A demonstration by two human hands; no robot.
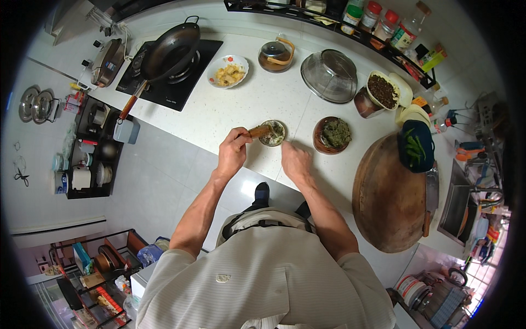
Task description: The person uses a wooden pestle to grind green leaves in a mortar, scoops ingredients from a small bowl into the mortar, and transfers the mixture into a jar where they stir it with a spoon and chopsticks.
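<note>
My left hand (234, 153) grips a wooden tool (259, 131), perhaps a pestle, whose far end reaches into a small round bowl (284, 133). Dark green bits cling to the inside of this bowl. My right hand (296, 161) is curled against the right front side of the bowl. Its fingertips are hidden, so whether they grip the rim is unclear. To the right stands a brown wooden-looking pot (321, 147) heaped with chopped green paste (336, 132).
A round chopping board (386, 205) carries a dark blue container of green peppers (415, 148), with a cleaver (431, 193) along its right edge. Behind are a wok (170, 53) on the hob, a food plate (228, 72), a glass teapot (274, 57), a mesh strainer (328, 76) and a tub (382, 90).
</note>
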